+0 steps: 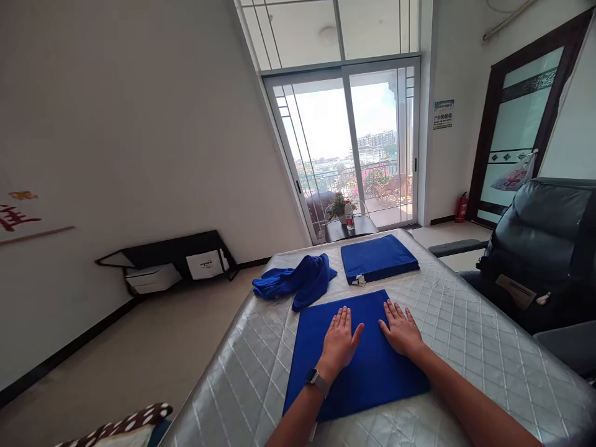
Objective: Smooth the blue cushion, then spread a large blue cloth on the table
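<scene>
A blue cloth (361,379) lies spread flat in a near-rectangular shape on the quilted silver mattress (246,366). My left hand (341,340) rests palm down on its middle, fingers stretched out and thumb apart. Toward its right edge, my right hand (401,329) also lies flat with the fingers extended. Beyond the left hand sits a crumpled blue cloth (300,280), its lower end by the flat cloth's far left corner. Farther back is a neat stack of folded blue cloths (379,256) with a white tag at its front edge.
A black leather chair (544,236) stands along the right side. Behind the mattress, a small table (333,233) holds a bottle (349,215) and a plant. Against the left wall is a low black rack (177,251) with white boxes. Brown polka-dot fabric (125,425) shows at the lower left.
</scene>
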